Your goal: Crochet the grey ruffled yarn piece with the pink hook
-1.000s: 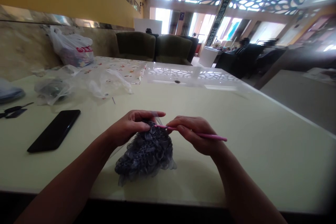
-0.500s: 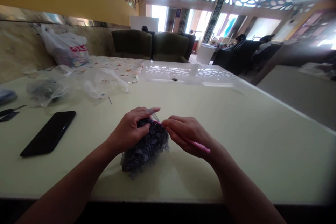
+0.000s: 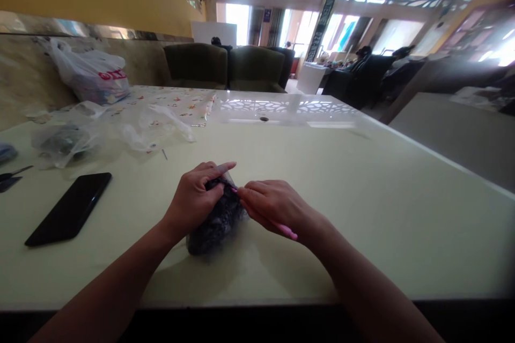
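Your dark frilly cloth [image 3: 215, 225] hangs below and between your two hands, over the near part of the pale table [image 3: 382, 214]. Take the cloth as the middle of a clock, with twelve pointing away from you. Your left hand [image 3: 191, 198] sits at its ten to eleven, thumb bent down onto the cloth's upper edge and forefinger stretched out toward two. The space between that thumb and forefinger is partly spread, with cloth filling it; your other left fingers curl behind, and you cannot tell from here how tightly they grip. A sheer grey strip [image 3: 222, 170] lies across the forefinger and runs down toward the cloth.

Your right hand [image 3: 277, 206] is at two to three, its fingers closed together around a pink hook [image 3: 287, 231]. The hook's far end shows just past your fingertips, at the cloth's upper edge beside the left thumb; whether it passes through a loop is too small to tell. Its handle sticks out beneath your palm, toward four. Those right fingertips are at the cloth's upper right edge.

A black phone [image 3: 70, 209] lies at nine, well apart from the cloth.
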The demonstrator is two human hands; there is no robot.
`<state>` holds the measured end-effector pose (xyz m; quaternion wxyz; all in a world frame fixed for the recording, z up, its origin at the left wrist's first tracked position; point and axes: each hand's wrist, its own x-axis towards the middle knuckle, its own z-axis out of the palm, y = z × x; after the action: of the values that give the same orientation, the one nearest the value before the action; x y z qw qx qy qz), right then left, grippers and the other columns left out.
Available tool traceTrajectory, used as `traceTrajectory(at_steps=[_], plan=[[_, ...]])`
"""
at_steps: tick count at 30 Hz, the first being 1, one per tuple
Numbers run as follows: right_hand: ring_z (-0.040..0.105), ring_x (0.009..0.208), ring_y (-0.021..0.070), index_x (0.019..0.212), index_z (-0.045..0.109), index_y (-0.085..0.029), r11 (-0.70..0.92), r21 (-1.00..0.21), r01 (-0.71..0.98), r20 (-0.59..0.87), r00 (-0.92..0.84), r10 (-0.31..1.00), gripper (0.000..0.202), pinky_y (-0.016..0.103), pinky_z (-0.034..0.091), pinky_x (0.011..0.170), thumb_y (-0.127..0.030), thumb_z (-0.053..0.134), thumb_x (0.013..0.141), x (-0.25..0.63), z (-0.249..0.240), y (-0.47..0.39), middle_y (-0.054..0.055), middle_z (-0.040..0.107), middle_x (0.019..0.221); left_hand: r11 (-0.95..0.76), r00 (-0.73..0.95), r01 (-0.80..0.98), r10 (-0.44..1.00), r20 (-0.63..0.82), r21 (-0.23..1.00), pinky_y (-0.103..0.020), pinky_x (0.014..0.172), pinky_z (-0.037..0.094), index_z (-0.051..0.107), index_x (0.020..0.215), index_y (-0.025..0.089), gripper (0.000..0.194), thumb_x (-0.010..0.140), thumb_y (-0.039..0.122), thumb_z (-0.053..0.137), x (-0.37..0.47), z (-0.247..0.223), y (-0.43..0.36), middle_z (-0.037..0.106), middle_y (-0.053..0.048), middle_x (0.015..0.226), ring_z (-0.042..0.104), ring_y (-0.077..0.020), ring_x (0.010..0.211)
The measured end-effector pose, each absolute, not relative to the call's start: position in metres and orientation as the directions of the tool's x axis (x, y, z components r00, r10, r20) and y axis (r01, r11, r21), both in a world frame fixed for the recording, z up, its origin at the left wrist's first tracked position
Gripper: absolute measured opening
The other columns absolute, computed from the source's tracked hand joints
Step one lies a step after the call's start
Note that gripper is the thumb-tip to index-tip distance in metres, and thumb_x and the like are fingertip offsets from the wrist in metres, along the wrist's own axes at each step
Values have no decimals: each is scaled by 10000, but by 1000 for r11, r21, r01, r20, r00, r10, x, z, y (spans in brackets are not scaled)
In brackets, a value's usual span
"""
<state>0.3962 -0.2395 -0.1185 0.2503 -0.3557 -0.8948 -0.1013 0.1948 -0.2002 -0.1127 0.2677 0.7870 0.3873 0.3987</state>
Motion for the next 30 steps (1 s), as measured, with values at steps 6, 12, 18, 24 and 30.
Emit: traceTrajectory(at_steps=[6,12,18,24,30], plan=[[627,702,119,959,640,-162,756,-293,585,597,-506,622,212,226,457,648,-197,433,992,399,-116,-238,39,687,831,-283,309,305,933,186,910,-352,915,468,679,1248,180,475,774,214,652,191,-106,-198,698,-22,913,622,-198,882],[655,736,120,1006,656,-154,736,-490,467,612,-417,672,215,229,513,683,-195,445,986,405,-107,-238,42,695,844,-96,400,72,915,59,993,-352,929,459,691,1225,204,447,788,296,712,188,-108,-194,710,-30,948,630,-206,934],[659,720,116,985,674,-147,684,-599,417,583,-358,729,232,225,527,672,-210,451,985,406,-104,-240,31,695,802,-51,440,-38,896,63,998,-317,895,468,680,1243,247,475,772,244,739,188,-109,-196,681,-9,934,623,-182,910],[654,714,117,985,677,-136,691,-617,377,595,-352,723,228,231,521,663,-201,458,982,403,-103,-243,34,690,794,-80,446,31,893,58,996,-360,938,440,623,1318,244,522,808,313,716,192,-108,-201,657,-11,907,614,-200,920],[658,708,119,985,684,-142,684,-628,372,592,-343,730,228,232,525,658,-209,466,977,405,-104,-241,28,692,786,-64,487,48,873,33,997,-323,881,450,631,1301,287,507,803,211,690,189,-106,-200,633,-6,953,608,-179,908]])
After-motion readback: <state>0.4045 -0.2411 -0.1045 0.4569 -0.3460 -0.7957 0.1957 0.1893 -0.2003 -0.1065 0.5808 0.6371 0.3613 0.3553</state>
